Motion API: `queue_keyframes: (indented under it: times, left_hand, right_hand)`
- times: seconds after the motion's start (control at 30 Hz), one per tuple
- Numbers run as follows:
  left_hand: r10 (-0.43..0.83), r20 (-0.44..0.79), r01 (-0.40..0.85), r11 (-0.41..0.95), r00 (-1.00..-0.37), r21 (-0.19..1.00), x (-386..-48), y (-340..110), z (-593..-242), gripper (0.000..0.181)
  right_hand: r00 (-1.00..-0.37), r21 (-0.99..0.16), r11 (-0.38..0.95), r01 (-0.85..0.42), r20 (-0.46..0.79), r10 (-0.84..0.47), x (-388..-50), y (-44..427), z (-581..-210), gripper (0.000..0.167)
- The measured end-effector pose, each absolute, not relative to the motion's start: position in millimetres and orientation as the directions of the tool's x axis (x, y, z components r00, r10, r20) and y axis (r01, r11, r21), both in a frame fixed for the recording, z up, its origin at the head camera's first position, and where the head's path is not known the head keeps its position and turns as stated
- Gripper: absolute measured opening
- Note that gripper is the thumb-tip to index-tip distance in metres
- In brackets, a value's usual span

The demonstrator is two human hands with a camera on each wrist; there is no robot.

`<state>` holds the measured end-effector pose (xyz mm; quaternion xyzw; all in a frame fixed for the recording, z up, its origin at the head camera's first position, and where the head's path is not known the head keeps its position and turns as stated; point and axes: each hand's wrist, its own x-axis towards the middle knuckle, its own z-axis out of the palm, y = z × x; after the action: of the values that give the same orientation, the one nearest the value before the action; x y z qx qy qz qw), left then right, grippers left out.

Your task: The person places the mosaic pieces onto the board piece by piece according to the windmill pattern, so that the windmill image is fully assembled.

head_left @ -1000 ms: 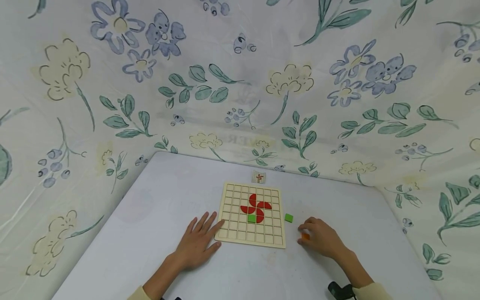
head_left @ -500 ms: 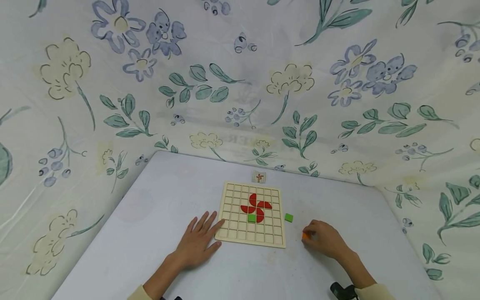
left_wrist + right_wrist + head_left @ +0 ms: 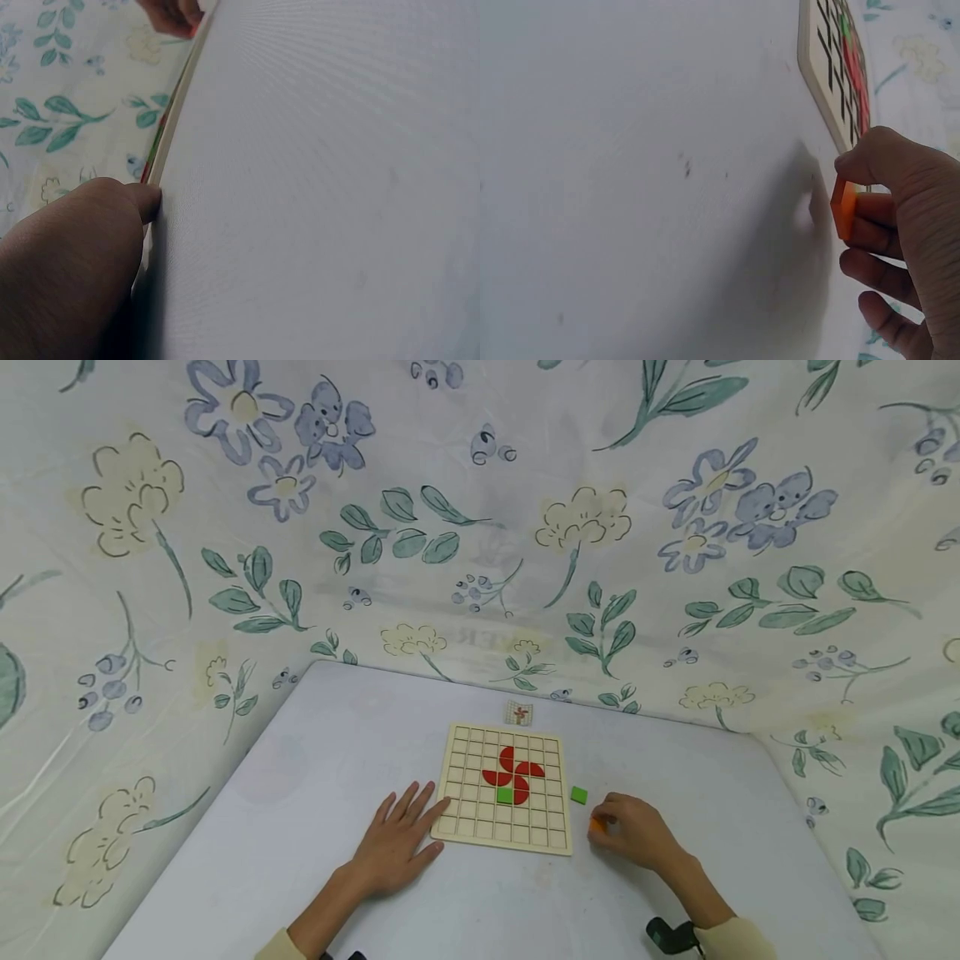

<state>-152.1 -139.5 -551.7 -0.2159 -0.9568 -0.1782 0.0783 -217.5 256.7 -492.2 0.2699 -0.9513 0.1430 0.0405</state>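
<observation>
Between thumb and fingers my right hand (image 3: 636, 832) pinches an orange tile (image 3: 844, 208), held just right of the board and raised a little off the table in the right wrist view. My left hand (image 3: 396, 850) lies with straight, spread fingers at the left edge of a pale wooden grid board (image 3: 480, 828), its index finger and thumb touching that edge. Red curved tiles (image 3: 507, 758) form a pinwheel in the board's middle, and a green tile (image 3: 505, 795) sits in a cell below it. Another green tile (image 3: 579, 795) lies on the table between the board and my right hand.
A small card (image 3: 518, 713) with a red pinwheel picture lies behind the board. The white table (image 3: 360, 718) meets a flower-printed cloth (image 3: 480, 527) at its back and sides. A dark device (image 3: 670, 935) is at the right wrist.
My right hand first draws slightly right with the orange tile, then comes back left, nearer the board and the loose green tile. The left hand stays in place.
</observation>
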Motion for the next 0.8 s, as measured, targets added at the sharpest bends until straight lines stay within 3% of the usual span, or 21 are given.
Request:
queue_keyframes:
  times: [0.8]
  left_hand:
    - [0.389, 0.22, 0.443, 0.84, -0.895, 0.313, -149, -137, -541, 0.059]
  right_hand:
    - [-0.728, -0.245, 0.688, -0.683, 0.302, -0.615, -226, 207, -489, 0.027]
